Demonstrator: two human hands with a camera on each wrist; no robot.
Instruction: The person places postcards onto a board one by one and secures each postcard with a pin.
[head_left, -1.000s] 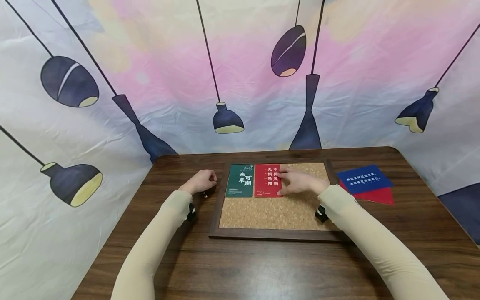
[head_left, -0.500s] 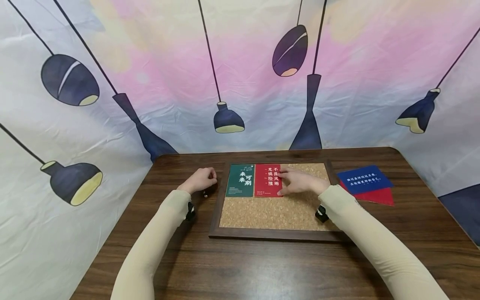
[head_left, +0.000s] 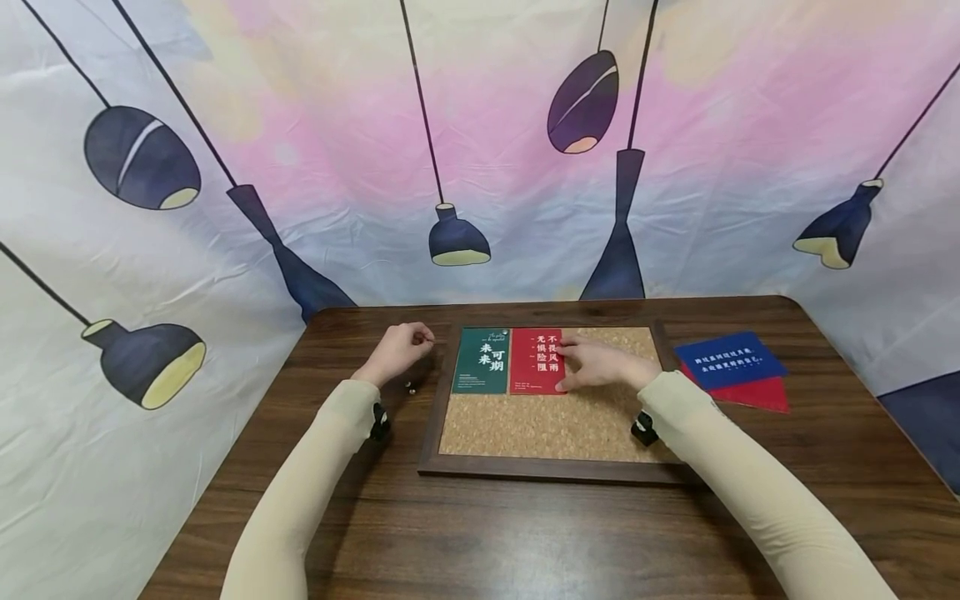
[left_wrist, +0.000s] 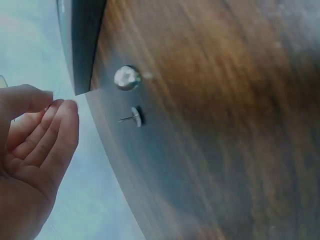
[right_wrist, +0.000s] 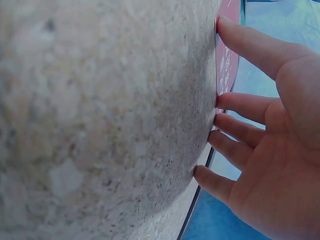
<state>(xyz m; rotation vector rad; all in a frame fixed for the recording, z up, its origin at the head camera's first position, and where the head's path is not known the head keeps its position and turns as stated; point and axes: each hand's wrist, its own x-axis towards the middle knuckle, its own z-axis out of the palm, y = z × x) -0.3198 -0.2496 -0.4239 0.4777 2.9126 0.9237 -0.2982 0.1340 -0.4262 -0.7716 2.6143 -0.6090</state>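
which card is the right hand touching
The red card on the corkboard, beside the untouched green card; the blue card and other red card lie off the board.

My left sleeve (head_left: 303, 492) and right sleeve (head_left: 753, 486) are long, pale cream and lightly creased; at their ends I wear a left wrist camera (head_left: 380, 423) and a right wrist camera (head_left: 643, 428), both small, black and blocky, each with a pale patch.

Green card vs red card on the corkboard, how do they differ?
Position: green card sits in the upper left corner; red card is just right of it.
Contact: right hand touches red's right edge; no hand touches green.
Fixing: green has a small shiny dot, likely a pin, at its upper right corner; none shows on red.
Shared: white print, similar size, both on corkboard.
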